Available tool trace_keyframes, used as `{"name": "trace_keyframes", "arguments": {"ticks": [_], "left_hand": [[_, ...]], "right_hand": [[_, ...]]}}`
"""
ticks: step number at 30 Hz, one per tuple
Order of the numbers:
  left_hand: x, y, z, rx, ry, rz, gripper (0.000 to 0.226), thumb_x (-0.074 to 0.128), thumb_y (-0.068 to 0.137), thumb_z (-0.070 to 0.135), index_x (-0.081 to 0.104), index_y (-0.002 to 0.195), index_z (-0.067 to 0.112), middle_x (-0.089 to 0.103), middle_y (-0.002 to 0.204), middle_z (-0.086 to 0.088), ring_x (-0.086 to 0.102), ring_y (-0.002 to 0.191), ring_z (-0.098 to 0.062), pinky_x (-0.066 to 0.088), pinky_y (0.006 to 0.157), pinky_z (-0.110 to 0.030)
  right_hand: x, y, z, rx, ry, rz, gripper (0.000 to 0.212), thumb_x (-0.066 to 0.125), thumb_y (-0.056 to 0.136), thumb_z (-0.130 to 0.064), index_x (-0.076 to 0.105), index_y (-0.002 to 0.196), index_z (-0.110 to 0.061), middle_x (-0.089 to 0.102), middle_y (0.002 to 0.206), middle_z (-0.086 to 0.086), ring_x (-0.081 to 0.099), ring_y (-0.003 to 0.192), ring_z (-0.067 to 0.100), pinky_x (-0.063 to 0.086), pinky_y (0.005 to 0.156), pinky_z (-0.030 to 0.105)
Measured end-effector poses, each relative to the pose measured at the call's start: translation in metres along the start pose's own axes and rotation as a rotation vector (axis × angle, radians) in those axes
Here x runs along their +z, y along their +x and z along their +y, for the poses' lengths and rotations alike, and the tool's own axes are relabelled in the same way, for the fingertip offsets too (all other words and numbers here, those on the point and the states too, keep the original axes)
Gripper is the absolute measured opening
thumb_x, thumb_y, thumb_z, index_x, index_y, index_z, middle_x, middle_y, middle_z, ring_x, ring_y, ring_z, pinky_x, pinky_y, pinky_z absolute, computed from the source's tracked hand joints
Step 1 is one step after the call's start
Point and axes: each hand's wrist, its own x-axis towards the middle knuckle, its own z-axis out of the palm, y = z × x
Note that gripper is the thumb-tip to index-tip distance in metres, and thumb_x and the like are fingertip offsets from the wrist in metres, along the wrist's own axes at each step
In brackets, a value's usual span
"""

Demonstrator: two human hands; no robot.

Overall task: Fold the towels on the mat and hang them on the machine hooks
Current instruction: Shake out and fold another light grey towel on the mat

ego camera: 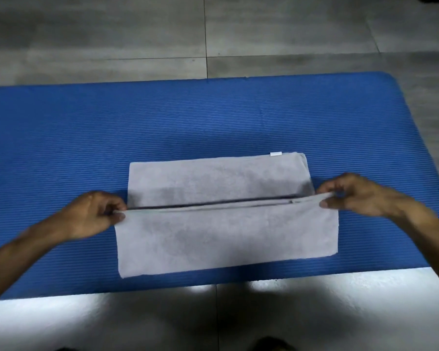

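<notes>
A pale grey towel [221, 224] lies on a blue ribbed mat [61, 138] spread over a grey tiled floor [112, 34]. The towel's long axis runs left to right across the view, parallel to the mat's long edges, with a slight tilt so that its right end sits a little farther from the person than its left end. It rests on the near half of the mat, roughly centred between the 2 arms, and its near edge lies just inside the mat's near border.

The towel shows 2 bands. The far band lies flat on the mat and carries a small white label [275, 154] at its far edge, toward the right. The near band is raised along its upper edge, which is drawn taut in a straight line from hand to hand, with a dark gap of shadow beneath it.

The left hand [91, 215] pinches the left end of that raised edge, thumb and fingers curled together on the cloth. The right hand [352, 193] pinches the right end in the same way; it is somewhat blurred, so the exact lie of each finger is hard to tell, though the thumb and fingers appear closed on the fabric. Both forearms reach in from the lower corners.
</notes>
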Motion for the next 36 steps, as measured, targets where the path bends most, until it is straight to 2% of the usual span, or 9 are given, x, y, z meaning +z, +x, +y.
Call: {"name": "trace_keyframes", "arguments": {"ticks": [5,12,15,19,25,28,31,34,36], "left_hand": [[-0.034,0.040,0.008,-0.048,-0.026,0.194,0.010,0.068,0.085,0.011,0.067,0.078,0.018,0.068,0.075,0.000,0.063,0.075,-0.025,0.046,0.072,-0.033],[-0.019,0.102,0.000,-0.262,0.070,0.242,0.007,0.063,0.087,0.020,0.062,0.093,0.019,0.068,0.101,-0.010,0.059,0.087,-0.029,0.050,0.077,-0.037],[-0.001,0.087,0.018,-0.317,0.095,0.508,0.027,0.059,0.087,0.017,0.054,0.112,0.009,0.057,0.109,-0.019,0.054,0.101,-0.043,0.049,0.076,-0.050],[0.050,0.039,0.039,-0.321,-0.085,0.618,0.035,0.054,0.086,0.033,0.052,0.113,0.010,0.052,0.112,-0.018,0.050,0.100,-0.043,0.047,0.076,-0.052],[0.126,-0.003,0.027,-0.494,-0.398,0.544,0.058,0.056,0.072,0.050,0.055,0.112,0.008,0.062,0.103,-0.015,0.057,0.099,-0.035,0.041,0.090,-0.047],[0.102,0.011,0.026,-0.628,-0.955,0.483,0.035,0.077,0.073,0.019,0.061,0.101,0.007,0.067,0.095,-0.016,0.064,0.091,-0.032,0.051,0.087,-0.047],[0.068,0.019,0.030,-0.659,-1.050,0.308,0.012,0.070,0.073,-0.005,0.067,0.083,0.000,0.068,0.090,-0.024,0.064,0.080,-0.037,0.049,0.075,-0.043],[0.042,0.018,0.061,-0.560,-1.055,0.229,0.017,0.062,0.074,-0.005,0.061,0.090,0.001,0.064,0.087,-0.021,0.059,0.070,-0.030,0.045,0.062,-0.034],[0.032,0.012,0.097,-0.454,-1.029,0.266,0.032,0.065,0.073,-0.003,0.054,0.102,0.006,0.062,0.088,-0.017,0.058,0.071,-0.025,0.044,0.060,-0.032]], "right_hand": [[-0.035,0.040,-0.018,0.001,0.223,0.217,0.013,0.066,0.087,0.001,0.071,0.090,-0.011,0.073,0.078,-0.003,0.066,0.071,0.002,0.052,0.067,0.012],[-0.020,0.104,-0.006,0.173,0.238,0.374,0.011,0.064,0.089,-0.004,0.065,0.090,-0.015,0.067,0.096,0.009,0.064,0.091,0.026,0.051,0.086,0.037],[0.002,0.102,-0.007,0.213,-0.081,0.621,0.032,0.061,0.087,-0.020,0.060,0.119,-0.015,0.061,0.119,0.010,0.056,0.112,0.036,0.046,0.095,0.047],[0.067,0.063,-0.026,0.024,-0.360,0.962,0.038,0.046,0.080,-0.024,0.060,0.114,-0.014,0.059,0.113,0.008,0.053,0.096,0.035,0.039,0.078,0.043],[0.189,0.034,-0.071,-0.204,-0.212,0.838,0.034,0.050,0.075,-0.017,0.064,0.106,-0.023,0.062,0.116,-0.002,0.057,0.104,0.023,0.036,0.086,0.036],[0.226,0.042,-0.111,-0.248,-0.136,0.730,0.032,0.051,0.074,-0.018,0.063,0.103,-0.025,0.058,0.120,-0.003,0.055,0.111,0.022,0.037,0.090,0.036],[0.242,0.053,-0.150,-0.320,-0.057,0.614,0.032,0.048,0.077,-0.021,0.059,0.107,-0.024,0.051,0.127,-0.003,0.052,0.117,0.021,0.039,0.096,0.037],[0.223,0.065,-0.180,-0.250,0.405,0.512,0.033,0.054,0.086,-0.026,0.054,0.119,-0.024,0.049,0.129,-0.008,0.052,0.115,0.011,0.046,0.099,0.032],[0.197,0.070,-0.195,-0.160,0.838,0.282,0.042,0.064,0.088,-0.038,0.049,0.127,-0.032,0.053,0.127,-0.013,0.057,0.109,0.005,0.049,0.097,0.033]]}}
